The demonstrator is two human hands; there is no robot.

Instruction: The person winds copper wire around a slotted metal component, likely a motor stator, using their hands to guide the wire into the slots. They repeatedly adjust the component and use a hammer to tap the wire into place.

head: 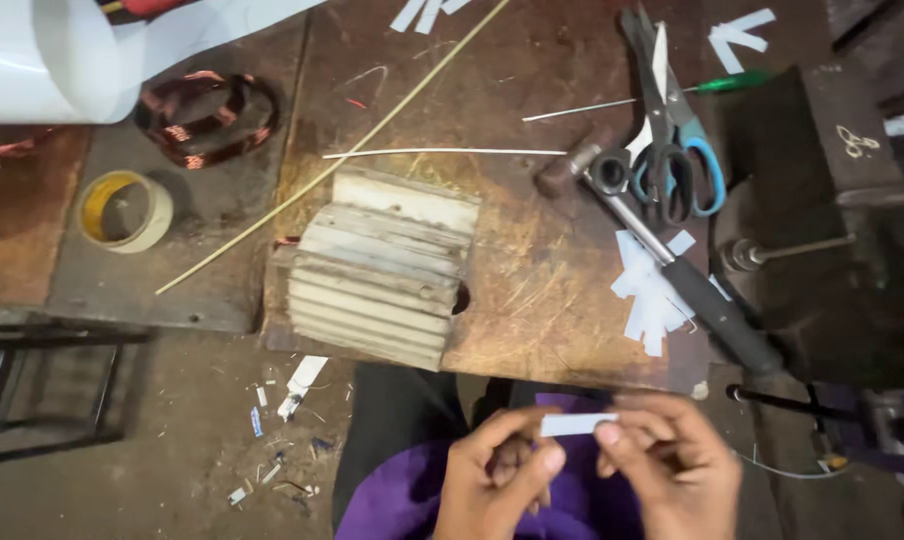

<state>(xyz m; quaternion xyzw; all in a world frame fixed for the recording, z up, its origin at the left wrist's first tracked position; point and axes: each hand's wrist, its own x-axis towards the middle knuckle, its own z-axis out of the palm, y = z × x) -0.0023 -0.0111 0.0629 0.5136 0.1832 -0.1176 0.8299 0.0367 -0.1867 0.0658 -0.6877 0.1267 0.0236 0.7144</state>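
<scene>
Both my hands are low in the view, below the near edge of the workbench and over my lap. My left hand (497, 480) and my right hand (667, 465) pinch the two ends of a small white paper strip (577, 424), held flat between thumbs and fingertips. On the bench just above stands a grey ribbed metal motor housing (382, 270). A pile of cut white paper strips (652, 295) lies to its right.
A hammer (662, 255) lies diagonally on the wooden bench (532, 300), with blue-handled scissors (677, 150) over its head. A copper wire coil (207, 118), a tape roll (124, 210), a white roll (42, 55), thin rods and a dark vise (822, 230) sit around.
</scene>
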